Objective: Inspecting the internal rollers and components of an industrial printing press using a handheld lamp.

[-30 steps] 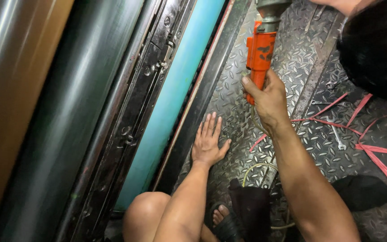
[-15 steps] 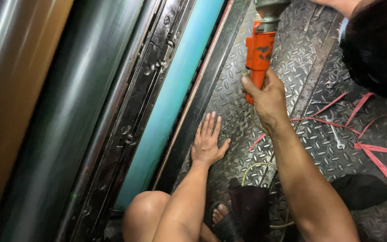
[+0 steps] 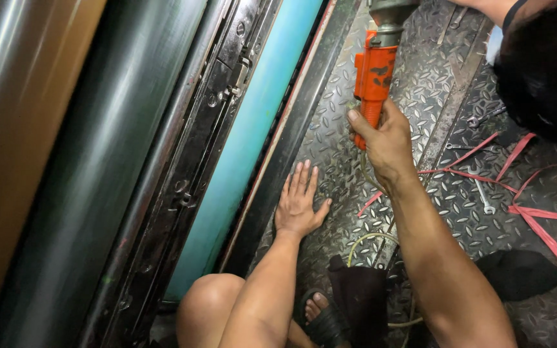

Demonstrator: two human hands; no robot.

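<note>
A steel tread-plate floor [image 3: 446, 96] carries red straps [image 3: 536, 219], a wrench [image 3: 483, 196], a dark cloth [image 3: 523, 274] and a flat left hand [image 3: 299, 206].

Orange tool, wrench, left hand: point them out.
orange tool [image 3: 373, 77], head view, middle of the orange body.
wrench [image 3: 483, 196], head view, shaft, lying on the floor plate.
left hand [image 3: 299, 207], head view, back of the hand, flat on the floor.

Dim workshop corner — grey diamond-tread steel floor plate [image 3: 420, 84], strewn with red straps [image 3: 543, 225] and a spanner [image 3: 483, 196], running beside large machine rollers: one dark and glossy [image 3: 117, 161], one turquoise [image 3: 253, 135].
</note>
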